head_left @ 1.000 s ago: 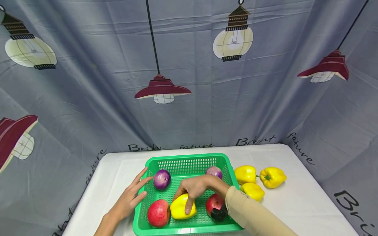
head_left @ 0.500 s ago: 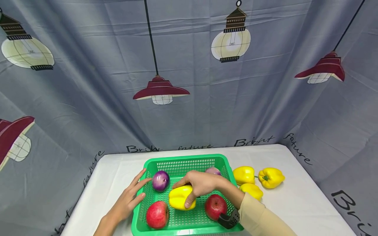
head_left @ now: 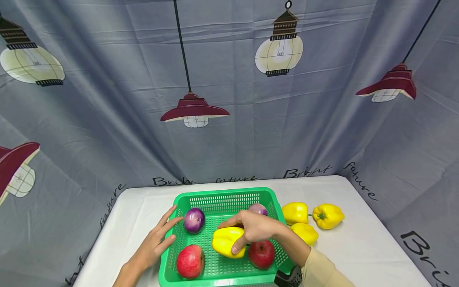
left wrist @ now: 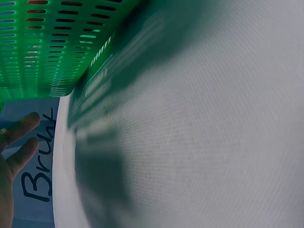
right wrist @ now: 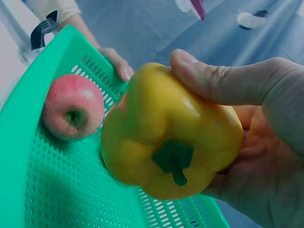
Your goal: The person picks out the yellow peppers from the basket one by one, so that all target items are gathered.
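My right hand (head_left: pixel 256 231) holds a yellow bell pepper (head_left: pixel 228 241), thumb on the near side and fingers round the far side. In the right wrist view the pepper (right wrist: pixel 137 152) hangs above the floor of the green plastic basket (head_left: pixel 215 282), its green stem facing the camera. Two red apples, one at the left (head_left: pixel 190 261) and one at the right (head_left: pixel 261 256), lie in the basket's near part. Two purple onions lie farther back, the right one (head_left: pixel 258 208) partly hidden by my right hand. My left hand (head_left: pixel 152 245), fingers spread, is at the basket's left rim.
Three more yellow bell peppers (head_left: pixel 328 216) lie on the white-covered table (head_left: pixel 358 255) right of the basket. A grey curtain (head_left: pixel 229 151) with printed lamps hangs behind the table. A black device (head_left: pixel 288 277) sits at my right wrist.
The right hand has raised the bell pepper from the basket's near middle, then shifted it slightly right. My left hand stays at the left rim. The head view has drifted slightly.
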{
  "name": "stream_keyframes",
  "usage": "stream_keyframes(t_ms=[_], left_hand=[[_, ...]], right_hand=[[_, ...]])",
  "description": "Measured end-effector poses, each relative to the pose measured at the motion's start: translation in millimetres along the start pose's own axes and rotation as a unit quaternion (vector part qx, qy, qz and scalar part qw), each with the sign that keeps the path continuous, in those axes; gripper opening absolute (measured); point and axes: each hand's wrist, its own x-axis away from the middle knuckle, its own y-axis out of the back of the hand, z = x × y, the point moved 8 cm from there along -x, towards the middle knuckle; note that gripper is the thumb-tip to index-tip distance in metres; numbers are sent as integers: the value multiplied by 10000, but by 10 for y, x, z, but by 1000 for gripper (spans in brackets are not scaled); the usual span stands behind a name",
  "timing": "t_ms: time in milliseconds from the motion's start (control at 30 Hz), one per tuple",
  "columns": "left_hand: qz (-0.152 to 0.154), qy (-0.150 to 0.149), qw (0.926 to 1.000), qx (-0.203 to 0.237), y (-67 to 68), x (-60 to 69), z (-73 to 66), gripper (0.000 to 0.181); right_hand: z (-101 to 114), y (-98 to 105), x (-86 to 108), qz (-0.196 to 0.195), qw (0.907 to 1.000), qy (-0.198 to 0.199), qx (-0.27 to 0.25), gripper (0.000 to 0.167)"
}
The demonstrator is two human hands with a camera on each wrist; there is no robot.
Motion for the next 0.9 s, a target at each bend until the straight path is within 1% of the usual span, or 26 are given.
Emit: stream_keyframes(t_ms=[100,333,533,633,767,833,900], left_hand=[[0,13,10000,18,3,-2,-13,52],[24,52,10000,-13,5,-2,-17,51],[40,80,10000,17,-6,10,-5,51],[33,60,10000,30,-11,9,1,52],[-5,30,10000,38,-7,5,3,53],[-20,12,10000,16,-4,6,1,53],[-42,-11,10000,-27,-1,9,0,53]], right_hand=[[-18,11,48,-124,9999,-48,-100,58],[-91,82,204,-657,9960,-451,-413,54],[-141,163,386,-1041,9912,-515,-643,56],[-188,212,490,-1261,9864,-656,-829,59],[-264,268,649,-1575,9770,-891,-1127,66],[-296,291,726,-1703,9729,-906,-1278,67],[-321,307,789,-1777,9693,-831,-1480,67]])
